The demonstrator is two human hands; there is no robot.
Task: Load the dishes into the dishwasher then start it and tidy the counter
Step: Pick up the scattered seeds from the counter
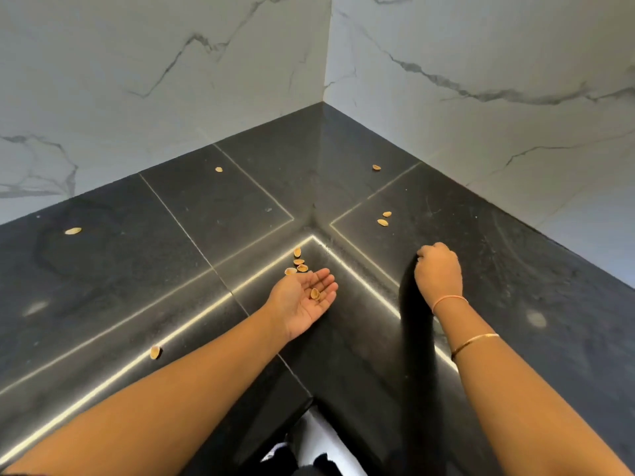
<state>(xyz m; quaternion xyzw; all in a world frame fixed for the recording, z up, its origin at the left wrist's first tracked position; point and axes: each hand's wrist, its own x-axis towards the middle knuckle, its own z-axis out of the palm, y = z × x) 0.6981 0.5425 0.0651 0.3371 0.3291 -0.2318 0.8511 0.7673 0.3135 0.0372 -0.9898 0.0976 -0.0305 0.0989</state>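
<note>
At centre frame, the left hand (304,298) lies cupped wide, one pistachio shell (315,294) inside; the right hand (438,273) is fisted, contents hidden, above the dark surface (171,269).

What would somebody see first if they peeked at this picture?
Probably the little tan nut shells scattered over the shiny black counter, with a small cluster just beyond the fingertips of the left hand. That hand lies palm up near the middle, cradling one shell. The right hand is curled into a fist just to its right, and white marble walls meet in a corner behind.
</note>
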